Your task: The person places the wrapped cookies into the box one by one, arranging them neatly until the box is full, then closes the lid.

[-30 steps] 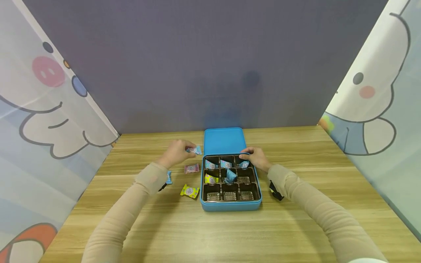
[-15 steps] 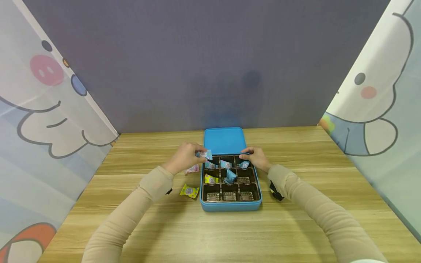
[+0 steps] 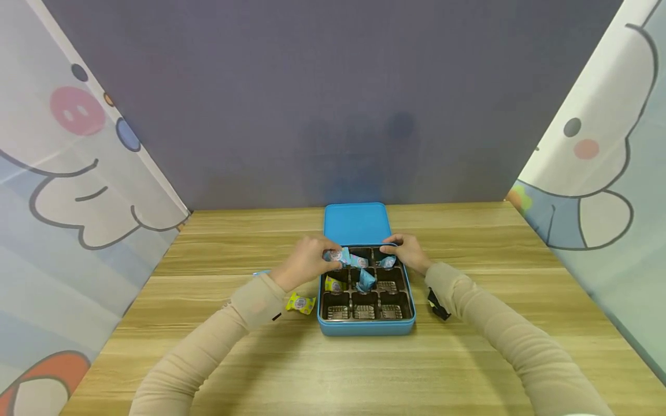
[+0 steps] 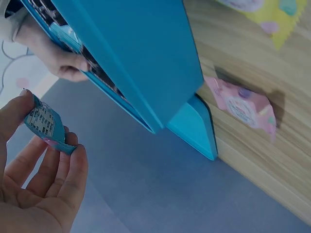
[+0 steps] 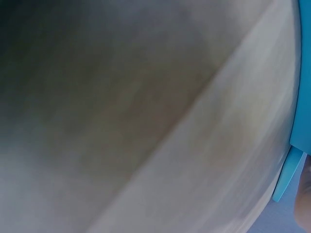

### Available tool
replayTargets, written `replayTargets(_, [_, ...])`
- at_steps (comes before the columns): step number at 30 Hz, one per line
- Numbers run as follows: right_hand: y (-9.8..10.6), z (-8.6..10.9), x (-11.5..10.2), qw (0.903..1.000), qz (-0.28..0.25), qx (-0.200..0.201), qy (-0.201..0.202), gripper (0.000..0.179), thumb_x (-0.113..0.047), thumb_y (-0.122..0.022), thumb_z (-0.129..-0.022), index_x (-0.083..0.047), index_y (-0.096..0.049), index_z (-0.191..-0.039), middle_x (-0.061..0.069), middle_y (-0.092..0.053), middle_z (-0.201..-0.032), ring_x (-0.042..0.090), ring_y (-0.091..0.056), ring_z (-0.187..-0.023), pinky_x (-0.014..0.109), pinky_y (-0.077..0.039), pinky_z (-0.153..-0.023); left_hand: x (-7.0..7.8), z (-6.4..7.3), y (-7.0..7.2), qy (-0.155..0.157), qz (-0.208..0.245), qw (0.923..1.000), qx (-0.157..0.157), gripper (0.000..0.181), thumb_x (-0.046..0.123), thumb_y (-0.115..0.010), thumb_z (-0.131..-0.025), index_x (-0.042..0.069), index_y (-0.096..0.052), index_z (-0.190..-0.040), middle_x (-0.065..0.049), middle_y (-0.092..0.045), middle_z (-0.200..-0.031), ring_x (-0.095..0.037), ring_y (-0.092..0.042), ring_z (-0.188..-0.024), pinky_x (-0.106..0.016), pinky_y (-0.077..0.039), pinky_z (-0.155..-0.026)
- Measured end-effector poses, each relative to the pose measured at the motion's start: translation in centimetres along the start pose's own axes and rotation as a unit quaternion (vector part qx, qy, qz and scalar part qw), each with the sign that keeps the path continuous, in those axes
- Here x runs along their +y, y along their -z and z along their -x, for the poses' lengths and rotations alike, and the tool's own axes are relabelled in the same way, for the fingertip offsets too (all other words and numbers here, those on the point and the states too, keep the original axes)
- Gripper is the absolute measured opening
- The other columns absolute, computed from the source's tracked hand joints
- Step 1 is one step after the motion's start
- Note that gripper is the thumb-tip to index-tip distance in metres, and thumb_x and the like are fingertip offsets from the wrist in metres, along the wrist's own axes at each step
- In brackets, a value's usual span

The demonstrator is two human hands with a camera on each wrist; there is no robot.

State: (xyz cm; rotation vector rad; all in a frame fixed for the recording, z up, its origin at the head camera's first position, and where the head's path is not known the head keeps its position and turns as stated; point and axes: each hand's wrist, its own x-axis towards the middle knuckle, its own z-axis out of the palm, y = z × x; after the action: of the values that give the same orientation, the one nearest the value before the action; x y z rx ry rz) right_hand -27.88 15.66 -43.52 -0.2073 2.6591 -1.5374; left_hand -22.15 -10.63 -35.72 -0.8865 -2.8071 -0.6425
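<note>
My left hand (image 3: 307, 260) pinches a light-blue wrapped candy (image 4: 46, 124) between thumb and fingertips. In the head view it is over the back-left compartment of the blue box (image 3: 366, 328), and the hand hides most of that compartment. My right hand (image 3: 408, 252) grips the box's rim at the back right corner. Inside the box's dark divided tray, a blue candy (image 3: 359, 261) lies in the back middle compartment and another blue candy (image 3: 387, 262) in the back right. The middle row holds a yellow candy (image 3: 335, 284) and a darker blue candy (image 3: 366, 281).
A loose yellow candy (image 3: 300, 304) lies on the wooden table (image 3: 364, 375) left of the box. The left wrist view shows a pink candy (image 4: 243, 107) on the table. Behind the box lies its open blue lid (image 3: 356, 224). A grey panel (image 3: 333, 104) stands at the back.
My left hand has carried the light-blue candy rightward from the table beside the box to over its back-left compartment. My right hand has stayed at the back right corner.
</note>
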Motion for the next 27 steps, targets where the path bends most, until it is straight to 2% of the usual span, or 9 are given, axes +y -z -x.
replayTargets(5, [0.0, 0.2, -0.1, 1.0, -0.005, 0.001, -0.002, 0.028, -0.019, -0.065, -0.086, -0.003, -0.063, -0.109, 0.017, -0.053, -0.125, 0.035, -0.045, -0.119, 0.044, -0.041, -0.096, 0.9, 0.2, -0.6, -0.016, 0.012, 0.9995, -0.023, 0.034, 0.027, -0.073, -0.079, 0.012, -0.068, -0.109, -0.003, -0.067, -0.103, -0.01, -0.058, -0.074, -0.023, -0.046, -0.061])
replayTargets(13, [0.0, 0.0, 0.1, 0.9999, -0.013, -0.002, -0.004, 0.029, -0.02, -0.065, -0.086, -0.003, -0.063, -0.109, 0.017, -0.054, -0.124, 0.035, -0.046, -0.117, 0.044, -0.042, -0.095, 2.1, 0.2, -1.6, -0.041, 0.022, 0.9968, -0.065, 0.036, 0.029, -0.07, -0.081, 0.013, -0.067, -0.113, -0.002, -0.066, -0.108, -0.009, -0.061, -0.082, -0.023, -0.05, -0.072])
replayTargets(21, [0.0, 0.0, -0.1, 0.9999, -0.01, 0.001, -0.01, 0.029, -0.021, -0.066, -0.086, -0.003, -0.063, -0.108, 0.017, -0.055, -0.121, 0.033, -0.049, -0.114, 0.044, -0.042, -0.095, 3.1, -0.2, -2.1, -0.069, -0.003, 0.9937, -0.089, 0.036, 0.033, -0.069, -0.082, 0.014, -0.067, -0.113, -0.002, -0.066, -0.11, -0.005, -0.057, -0.069, -0.019, -0.046, -0.061])
replayTargets(27, [0.1, 0.1, -0.1, 0.9999, -0.012, -0.004, -0.005, 0.031, -0.022, -0.066, -0.085, -0.002, -0.063, -0.109, 0.018, -0.055, -0.121, 0.034, -0.046, -0.118, 0.045, -0.04, -0.098, 3.9, -0.8, -2.5, -0.08, -0.002, 0.99, -0.116, 0.037, 0.033, -0.067, -0.083, 0.014, -0.066, -0.115, -0.002, -0.064, -0.114, -0.009, -0.062, -0.085, -0.024, -0.05, -0.076])
